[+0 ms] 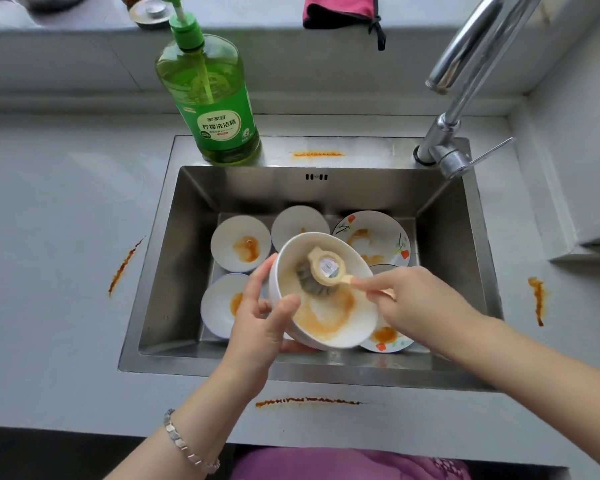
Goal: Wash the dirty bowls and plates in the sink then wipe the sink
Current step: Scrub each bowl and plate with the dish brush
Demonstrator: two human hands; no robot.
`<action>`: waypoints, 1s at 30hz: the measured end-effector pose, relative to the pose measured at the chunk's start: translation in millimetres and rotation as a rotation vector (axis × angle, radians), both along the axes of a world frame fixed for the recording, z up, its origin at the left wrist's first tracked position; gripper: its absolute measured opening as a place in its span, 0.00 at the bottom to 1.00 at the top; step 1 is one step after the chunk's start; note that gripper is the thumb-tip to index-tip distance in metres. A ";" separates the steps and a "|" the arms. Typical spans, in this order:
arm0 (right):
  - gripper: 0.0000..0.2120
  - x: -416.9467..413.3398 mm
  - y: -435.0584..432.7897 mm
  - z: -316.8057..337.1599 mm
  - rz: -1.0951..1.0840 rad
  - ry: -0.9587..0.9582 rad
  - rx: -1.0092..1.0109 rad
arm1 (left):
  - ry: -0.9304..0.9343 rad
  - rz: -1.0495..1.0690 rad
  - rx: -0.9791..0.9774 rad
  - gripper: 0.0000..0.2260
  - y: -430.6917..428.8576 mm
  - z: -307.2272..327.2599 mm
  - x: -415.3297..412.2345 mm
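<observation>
White bowl (330, 306) gripped at 9 o'clock by left hand (260, 317), right hand (420, 299) pinches brush (324, 268); should scrub 6 o'clock sauce (314, 328).

Entry: person, as seen from above.

Hands: two are listed, left hand (260, 317) and right hand (420, 299). Both forearms are seen bare as far as the frame edges.

Left wrist: one bracelet (187, 445) is worn. It is silver-coloured metal, made of flat angular links joined in a chain, with polished faces that catch the light.

Torso: a garment (354, 465) of purple-magenta cloth is seen at the lower edge. Soft folds are shown and a fine pattern is faintly seen toward its right side. Its cut cannot be told.
</observation>
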State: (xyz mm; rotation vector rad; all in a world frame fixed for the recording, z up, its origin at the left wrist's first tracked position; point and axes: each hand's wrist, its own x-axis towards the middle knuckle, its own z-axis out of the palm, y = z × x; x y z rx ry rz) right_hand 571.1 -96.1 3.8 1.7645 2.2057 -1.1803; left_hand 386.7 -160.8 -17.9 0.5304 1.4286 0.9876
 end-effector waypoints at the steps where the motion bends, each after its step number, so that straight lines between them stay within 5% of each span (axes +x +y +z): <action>1: 0.15 2.8 -3.3 0.2 0.019 -0.015 -0.019 | 0.019 0.024 0.008 0.28 2.0 -0.2 -3.1; 5: 0.14 -10.3 -25.9 7.0 0.048 0.201 -0.151 | 0.106 -0.011 0.021 0.25 6.1 -0.9 -6.9; 9: 0.15 -2.9 -8.0 -2.5 -0.030 0.074 -0.024 | 0.058 -0.006 0.010 0.26 5.1 1.9 -7.3; 14: 0.14 -12.8 -24.7 4.1 0.024 0.265 -0.151 | 0.082 -0.012 0.022 0.23 5.5 2.1 -6.7; 25: 0.13 -0.8 1.4 4.5 -0.062 0.122 -0.083 | 0.149 -0.102 0.079 0.27 9.9 8.0 -10.5; 30: 0.11 1.3 -4.9 6.9 -0.031 0.252 -0.457 | 0.342 -0.123 0.177 0.25 15.8 1.7 -20.8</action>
